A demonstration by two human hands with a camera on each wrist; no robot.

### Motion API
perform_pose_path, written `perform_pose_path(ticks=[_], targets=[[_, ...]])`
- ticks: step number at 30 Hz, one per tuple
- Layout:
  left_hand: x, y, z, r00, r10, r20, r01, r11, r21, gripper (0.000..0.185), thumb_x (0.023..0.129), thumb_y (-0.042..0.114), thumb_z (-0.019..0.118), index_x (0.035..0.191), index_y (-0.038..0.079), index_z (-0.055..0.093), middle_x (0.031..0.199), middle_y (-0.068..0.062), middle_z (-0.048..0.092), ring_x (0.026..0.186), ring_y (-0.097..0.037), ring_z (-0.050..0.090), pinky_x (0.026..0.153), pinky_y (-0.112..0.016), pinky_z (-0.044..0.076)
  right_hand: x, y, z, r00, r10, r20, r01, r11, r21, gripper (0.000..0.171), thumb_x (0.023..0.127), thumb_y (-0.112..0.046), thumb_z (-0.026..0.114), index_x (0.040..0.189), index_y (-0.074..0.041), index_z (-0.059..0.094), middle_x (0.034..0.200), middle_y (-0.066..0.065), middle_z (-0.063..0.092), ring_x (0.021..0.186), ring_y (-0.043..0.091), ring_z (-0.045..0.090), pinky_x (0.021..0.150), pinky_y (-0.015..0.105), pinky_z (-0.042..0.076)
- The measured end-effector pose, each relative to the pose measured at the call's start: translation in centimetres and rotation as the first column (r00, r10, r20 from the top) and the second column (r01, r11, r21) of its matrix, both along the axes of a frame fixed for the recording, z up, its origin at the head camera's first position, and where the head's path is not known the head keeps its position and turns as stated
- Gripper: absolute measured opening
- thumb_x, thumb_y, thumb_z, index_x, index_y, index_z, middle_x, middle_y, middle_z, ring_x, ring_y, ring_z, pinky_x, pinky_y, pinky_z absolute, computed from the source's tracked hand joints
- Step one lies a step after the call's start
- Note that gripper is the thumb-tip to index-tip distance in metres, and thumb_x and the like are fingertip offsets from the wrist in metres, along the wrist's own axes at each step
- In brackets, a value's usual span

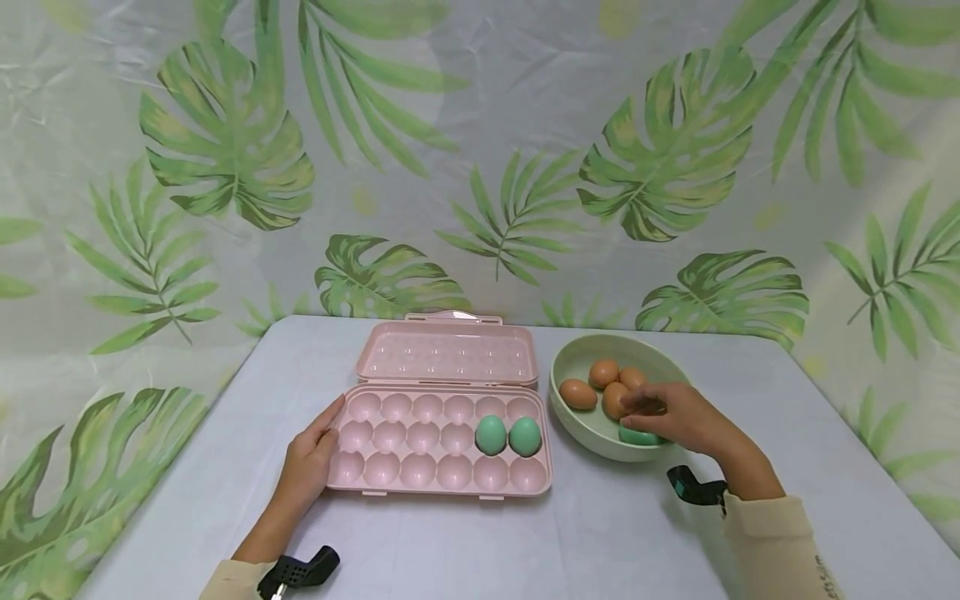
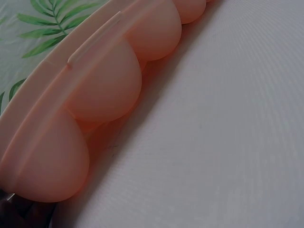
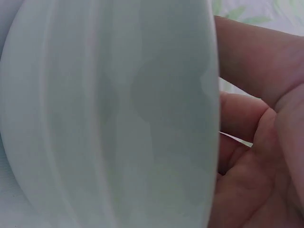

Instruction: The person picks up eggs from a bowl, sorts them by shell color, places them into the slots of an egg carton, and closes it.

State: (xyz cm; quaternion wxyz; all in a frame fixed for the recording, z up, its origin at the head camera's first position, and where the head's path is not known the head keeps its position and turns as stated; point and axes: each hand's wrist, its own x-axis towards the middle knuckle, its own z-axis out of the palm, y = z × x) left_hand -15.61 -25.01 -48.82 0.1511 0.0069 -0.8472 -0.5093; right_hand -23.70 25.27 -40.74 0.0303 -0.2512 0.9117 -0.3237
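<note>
Two green eggs (image 1: 507, 436) sit in the pink egg tray (image 1: 442, 479) while the right hand (image 1: 675, 417) reaches into the bowl (image 1: 573, 358).

Fingers of the right hand curl over a third green egg (image 1: 637, 437) at the bowl's near rim; most of that egg is hidden under the hand, so I cannot tell how firmly it is held. Four brown eggs (image 1: 577, 393) lie just beside it, one partly covered by the fingertips. The left hand (image 1: 307, 462) rests flat, fingers straight, against the tray's left edge. From the left wrist, only the tray's rounded cup undersides (image 2: 109, 90) and the table (image 2: 228, 142) show. From the right wrist, the bowl's outer wall (image 3: 118, 118) fills the picture, and the palm (image 3: 266, 142) is cut off at the edge.
</note>
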Motion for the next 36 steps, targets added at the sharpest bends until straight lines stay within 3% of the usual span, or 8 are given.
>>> perform_pose_path(ticks=[9,17,25,36], targets=[[0.1,-0.1,0.1,1.000,0.004,-0.002,-0.004,1.000,-0.013,0.047,0.099,0.003,0.039,0.145,0.003,0.041,0.150,-0.013,0.038,0.141,-0.030,0.029,0.112,-0.043,0.024,-0.1,-0.5,-0.3,1.000,-0.004,-0.001,0.004,1.000,0.009,0.034,0.085,-0.026,0.074,0.109,-0.002,0.070,0.104,0.007,0.071,0.096,0.023,0.067,0.080,0.030,0.053],[0.2,0.0,0.1,1.000,0.007,0.004,-0.007,1.000,-0.008,0.047,0.099,0.003,0.038,0.145,0.003,0.041,0.150,-0.012,0.038,0.142,-0.028,0.029,0.113,-0.042,0.023,-0.1,-0.8,-0.5,0.999,0.031,-0.027,-0.029,0.998,0.064,0.036,0.081,-0.026,0.077,0.107,-0.001,0.071,0.104,0.009,0.071,0.096,0.026,0.066,0.083,0.042,0.053],[0.0,0.1,0.0,1.000,0.005,-0.006,-0.005,1.000,-0.012,0.046,0.099,0.003,0.038,0.145,0.003,0.041,0.151,-0.012,0.038,0.142,-0.028,0.029,0.113,-0.042,0.023,-0.3,-0.8,-0.6,0.992,0.090,-0.085,-0.075,0.984,0.163,0.027,0.080,-0.026,0.078,0.100,-0.008,0.072,0.093,0.002,0.069,0.082,0.017,0.057,0.070,0.031,0.047],[-0.2,-0.2,-0.7,0.999,0.032,-0.004,-0.032,0.998,-0.055,0.048,0.098,0.004,0.038,0.146,0.004,0.041,0.150,-0.010,0.040,0.140,-0.026,0.032,0.112,-0.041,0.025,-0.3,-1.0,-0.6,0.998,0.056,-0.031,-0.049,0.982,0.183,0.028,0.080,-0.025,0.078,0.102,-0.009,0.074,0.102,0.004,0.070,0.094,0.025,0.061,0.077,0.038,0.049]])
